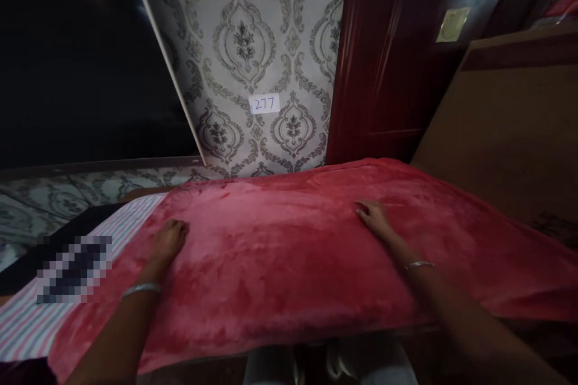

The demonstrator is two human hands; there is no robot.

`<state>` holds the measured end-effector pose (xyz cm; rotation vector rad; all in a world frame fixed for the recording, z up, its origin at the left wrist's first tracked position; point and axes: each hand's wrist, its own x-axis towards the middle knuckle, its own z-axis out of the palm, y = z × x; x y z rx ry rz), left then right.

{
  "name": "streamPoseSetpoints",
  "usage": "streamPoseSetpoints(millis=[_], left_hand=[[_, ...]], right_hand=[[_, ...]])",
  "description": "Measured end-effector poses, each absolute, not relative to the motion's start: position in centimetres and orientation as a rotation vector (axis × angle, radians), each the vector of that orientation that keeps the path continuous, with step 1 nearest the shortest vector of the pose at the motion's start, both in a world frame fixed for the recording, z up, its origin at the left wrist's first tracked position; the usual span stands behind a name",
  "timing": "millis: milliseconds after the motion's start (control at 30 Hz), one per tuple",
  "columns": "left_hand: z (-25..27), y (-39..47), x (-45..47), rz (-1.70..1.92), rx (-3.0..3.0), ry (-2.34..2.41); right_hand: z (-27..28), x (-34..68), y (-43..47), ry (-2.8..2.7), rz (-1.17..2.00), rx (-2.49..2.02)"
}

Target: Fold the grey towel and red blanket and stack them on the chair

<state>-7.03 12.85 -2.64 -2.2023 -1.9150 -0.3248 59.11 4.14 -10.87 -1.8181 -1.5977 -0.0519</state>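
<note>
A person's 2 bare hands work on a plush red blanket (271,264) spread over a mostly hidden counter, below a wall card (264,103) reading "277." The left hand (170,238), fingers curled, sits near the blanket's left side; the right hand (376,218) has thumb and forefinger drawn close, though whether either grips fabric cannot be told. A striped cloth (130,219) lies partly under the blanket at left, and could be dragged along or bunched by a hard pull. Uneven tension between the 2 hands could wrinkle the soft pile or skew its edges.
</note>
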Motion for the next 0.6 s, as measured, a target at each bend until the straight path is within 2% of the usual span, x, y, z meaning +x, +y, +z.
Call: streamPoseSetpoints(millis=[133, 367, 600], left_hand=[[-2.2, 12.8, -6.5, -0.365, -2.161, -1.946], [-0.2, 12.6, -5.2, -0.779, -2.152, -2.058], [1.0, 12.3, -3.7, -0.806, -1.995, -2.16]], right_hand=[[-10.8, 57.2, 4.8, -1.601, -0.042, -1.83], [-10.5, 56.5, 3.7, -1.58, -0.073, -1.84], [-11.1, 56.6, 3.6, -1.595, -0.094, -1.821]])
